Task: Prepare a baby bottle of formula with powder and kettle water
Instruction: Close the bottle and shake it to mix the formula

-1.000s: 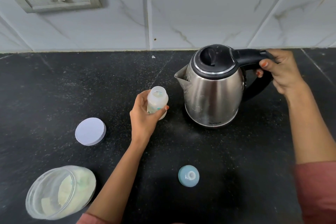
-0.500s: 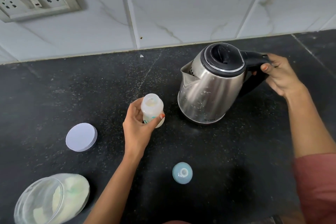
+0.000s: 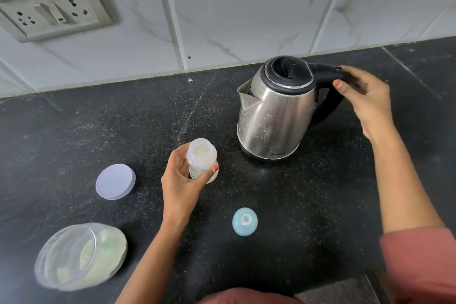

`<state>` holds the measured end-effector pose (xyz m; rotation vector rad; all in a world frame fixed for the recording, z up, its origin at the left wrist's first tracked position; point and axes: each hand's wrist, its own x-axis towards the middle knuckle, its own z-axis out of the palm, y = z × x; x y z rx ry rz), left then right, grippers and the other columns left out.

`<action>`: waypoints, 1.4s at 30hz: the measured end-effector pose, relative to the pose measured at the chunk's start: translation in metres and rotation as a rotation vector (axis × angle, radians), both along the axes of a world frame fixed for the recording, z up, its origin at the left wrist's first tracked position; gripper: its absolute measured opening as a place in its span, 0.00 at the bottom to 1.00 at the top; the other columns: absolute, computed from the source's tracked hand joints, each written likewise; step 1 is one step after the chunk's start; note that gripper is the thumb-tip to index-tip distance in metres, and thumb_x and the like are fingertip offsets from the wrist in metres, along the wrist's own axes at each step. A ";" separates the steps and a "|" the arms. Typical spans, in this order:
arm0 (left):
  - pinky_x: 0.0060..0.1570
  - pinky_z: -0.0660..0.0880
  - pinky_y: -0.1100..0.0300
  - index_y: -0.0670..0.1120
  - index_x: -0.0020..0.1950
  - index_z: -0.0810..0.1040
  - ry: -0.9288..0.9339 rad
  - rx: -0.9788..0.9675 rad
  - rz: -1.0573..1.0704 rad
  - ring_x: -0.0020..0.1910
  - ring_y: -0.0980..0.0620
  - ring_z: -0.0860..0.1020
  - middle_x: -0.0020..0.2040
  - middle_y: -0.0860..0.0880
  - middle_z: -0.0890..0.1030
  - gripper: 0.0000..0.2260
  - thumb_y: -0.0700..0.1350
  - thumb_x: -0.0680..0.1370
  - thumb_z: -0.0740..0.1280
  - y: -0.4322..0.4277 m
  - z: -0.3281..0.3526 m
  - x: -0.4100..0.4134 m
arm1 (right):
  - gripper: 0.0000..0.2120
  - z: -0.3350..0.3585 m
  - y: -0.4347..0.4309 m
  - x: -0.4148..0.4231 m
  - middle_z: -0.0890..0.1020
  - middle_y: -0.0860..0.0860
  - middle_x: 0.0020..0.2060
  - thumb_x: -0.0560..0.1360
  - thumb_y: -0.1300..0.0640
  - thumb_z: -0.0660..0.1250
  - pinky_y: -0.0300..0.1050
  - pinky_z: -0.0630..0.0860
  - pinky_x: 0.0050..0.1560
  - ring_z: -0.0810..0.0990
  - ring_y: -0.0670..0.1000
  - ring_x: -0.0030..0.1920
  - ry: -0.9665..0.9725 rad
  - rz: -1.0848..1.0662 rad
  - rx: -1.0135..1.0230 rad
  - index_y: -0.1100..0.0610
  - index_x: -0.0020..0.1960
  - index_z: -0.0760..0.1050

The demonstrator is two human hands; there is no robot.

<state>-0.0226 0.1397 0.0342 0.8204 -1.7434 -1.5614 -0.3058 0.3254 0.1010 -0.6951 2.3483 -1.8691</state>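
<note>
Bottle (image 3: pixel 201 155), gripped upright by your left hand (image 3: pixel 180 180), waits uncapped for water; at two o'clock your right hand (image 3: pixel 365 99) wraps the kettle (image 3: pixel 274 116) handle (image 3: pixel 323 69), spout (image 3: pixel 248 101) turned toward it.

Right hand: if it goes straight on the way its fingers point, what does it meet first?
The kettle handle: the right hand points left at it and seems to curl round it, though blur hides contact.

One wide-angle camera, worn on the head, is looking forward and steeply down from close above the speckled black stone counter (image 3: pixel 98 118). It is facing the far white marble-tiled wall (image 3: pixel 246 7), and the brushed-steel kettle with black lid (image 3: pixel 271 118) is sitting right of centre.
</note>
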 end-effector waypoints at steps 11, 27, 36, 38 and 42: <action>0.53 0.73 0.68 0.57 0.53 0.72 -0.036 -0.012 -0.023 0.53 0.62 0.78 0.53 0.56 0.79 0.25 0.36 0.64 0.77 0.021 -0.010 0.053 | 0.10 -0.047 0.015 0.142 0.82 0.43 0.37 0.70 0.67 0.68 0.30 0.74 0.45 0.78 0.38 0.38 -0.174 -0.005 -0.040 0.54 0.46 0.79; 0.56 0.73 0.63 0.54 0.54 0.73 -0.036 0.054 -0.092 0.55 0.58 0.78 0.54 0.55 0.79 0.26 0.35 0.63 0.77 0.049 -0.041 0.089 | 0.32 -0.124 -0.004 0.238 0.72 0.49 0.64 0.66 0.60 0.74 0.30 0.56 0.62 0.67 0.48 0.66 -0.028 0.382 0.561 0.53 0.67 0.66; 0.56 0.73 0.63 0.52 0.56 0.73 -0.032 0.058 -0.101 0.54 0.60 0.77 0.55 0.54 0.79 0.26 0.35 0.63 0.77 0.049 -0.050 0.091 | 0.27 -0.065 -0.013 0.239 0.77 0.39 0.52 0.63 0.60 0.76 0.25 0.69 0.52 0.76 0.39 0.52 -0.066 0.304 0.293 0.46 0.58 0.71; 0.58 0.73 0.60 0.52 0.57 0.73 -0.030 0.048 -0.112 0.56 0.57 0.77 0.56 0.54 0.79 0.27 0.37 0.63 0.78 0.049 -0.051 0.091 | 0.28 -0.047 -0.021 0.245 0.76 0.36 0.52 0.63 0.60 0.76 0.27 0.71 0.53 0.76 0.34 0.52 -0.048 0.376 0.239 0.43 0.57 0.69; 0.56 0.74 0.60 0.59 0.57 0.72 -0.031 0.024 -0.111 0.56 0.56 0.77 0.55 0.58 0.79 0.25 0.51 0.63 0.75 0.050 -0.053 0.093 | 0.29 -0.038 -0.041 0.258 0.75 0.40 0.55 0.63 0.59 0.76 0.33 0.71 0.58 0.74 0.39 0.56 0.047 0.518 0.277 0.53 0.62 0.70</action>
